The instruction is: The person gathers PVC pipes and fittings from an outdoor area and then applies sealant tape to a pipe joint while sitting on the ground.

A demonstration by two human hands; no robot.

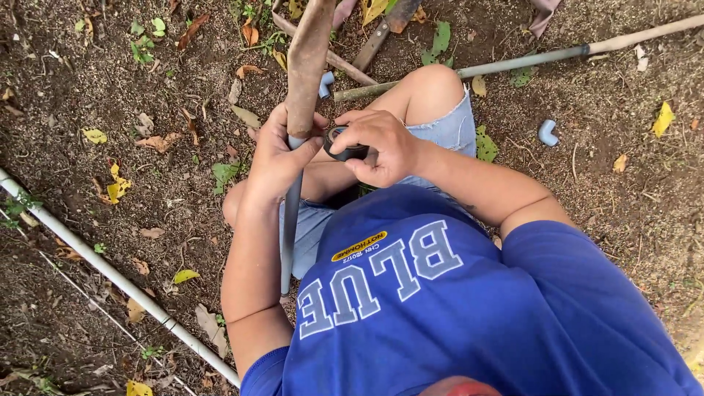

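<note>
Head view: the left hand [275,158] is closed around a grey pipe [290,220], just where it meets a muddy brown pipe [308,59] rising above. The right hand [381,147], just right of the grey pipe, grips a black tape roll [343,144] held against that joint. Judging by this, taping the joint is in hand; next calls for winding tape snugly around. An elbow fitting [547,133] lies well right on the soil.

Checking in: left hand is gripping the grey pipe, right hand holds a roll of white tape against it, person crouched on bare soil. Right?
Not quite. In the head view the tape roll in the right hand is black, not white. The left hand does grip the grey pipe, over soil.
</note>
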